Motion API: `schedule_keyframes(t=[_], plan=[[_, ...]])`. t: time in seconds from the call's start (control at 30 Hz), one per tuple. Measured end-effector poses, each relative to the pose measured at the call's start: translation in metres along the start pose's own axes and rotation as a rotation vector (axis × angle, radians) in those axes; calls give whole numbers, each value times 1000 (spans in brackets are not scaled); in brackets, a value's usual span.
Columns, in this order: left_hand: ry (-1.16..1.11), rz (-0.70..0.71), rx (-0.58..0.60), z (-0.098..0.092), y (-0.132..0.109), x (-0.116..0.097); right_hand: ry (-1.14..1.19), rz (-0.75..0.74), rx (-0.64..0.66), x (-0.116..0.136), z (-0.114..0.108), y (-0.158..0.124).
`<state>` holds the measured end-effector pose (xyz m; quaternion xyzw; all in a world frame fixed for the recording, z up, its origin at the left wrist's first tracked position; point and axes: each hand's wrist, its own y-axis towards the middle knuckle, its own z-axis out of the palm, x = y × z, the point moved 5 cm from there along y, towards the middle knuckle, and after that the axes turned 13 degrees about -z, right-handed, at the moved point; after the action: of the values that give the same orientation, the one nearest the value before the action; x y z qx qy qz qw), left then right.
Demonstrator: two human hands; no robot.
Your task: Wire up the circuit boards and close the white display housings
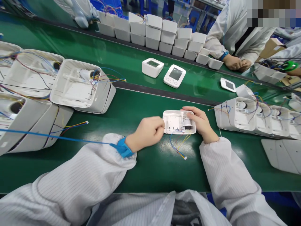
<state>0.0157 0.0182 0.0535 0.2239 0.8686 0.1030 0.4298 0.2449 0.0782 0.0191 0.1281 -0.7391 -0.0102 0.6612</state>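
A shallow white plastic housing (172, 121) lies open side up between my hands, above the green work surface. It holds a small motor or pump (187, 123) with a dark end. Thin coloured wires (175, 146) hang from its near edge and finish in a small white connector (185, 158). My right hand (199, 121) grips the housing's right side, thumb over the rim by the motor. At the left edge, my left hand (150, 130) is closed, its fingertips against the rim and partly hidden. A blue wrist strap (123, 147) circles my left wrist.
Stacked white housings with wires (80, 88) stand left, and more housings (235, 117) right. Devices with screens (175, 76) lie on the far green strip, behind a dark rail (145, 91). A blue cord (58, 137) stretches left from my wrist. Across sits a person with clasped hands (236, 62).
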Motion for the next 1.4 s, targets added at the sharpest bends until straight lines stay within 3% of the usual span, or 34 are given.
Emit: schedule_keyframes(t=[0.07, 0.17, 0.27, 0.7, 0.93, 1.07, 1.23, 1.3, 1.4], plan=[[-41, -19, 39, -9, 9, 9, -1, 12, 12, 0, 1, -1], [-92, 80, 291, -7, 15, 13, -24, 2, 24, 2, 2, -1], [-81, 156, 390, -1, 12, 12, -58, -7, 30, 3, 2, 0], [-95, 171, 337, 6, 10, 7, -88, -11, 14, 6, 3, 0], [-62, 0, 301, 7, 13, 12, -228, -54, 81, 11, 5, 1], [-136, 8, 332, 3, 12, 10, -266, -68, 109, 13, 5, 0], [-174, 64, 167, -2, 12, 8, -290, -170, 156, 20, 9, -4], [-86, 5, 115, 3, 13, 12, -322, -243, 101, 20, 7, 1], [64, -45, 178, 17, 13, 18, -552, -345, -102, 13, -9, 23]])
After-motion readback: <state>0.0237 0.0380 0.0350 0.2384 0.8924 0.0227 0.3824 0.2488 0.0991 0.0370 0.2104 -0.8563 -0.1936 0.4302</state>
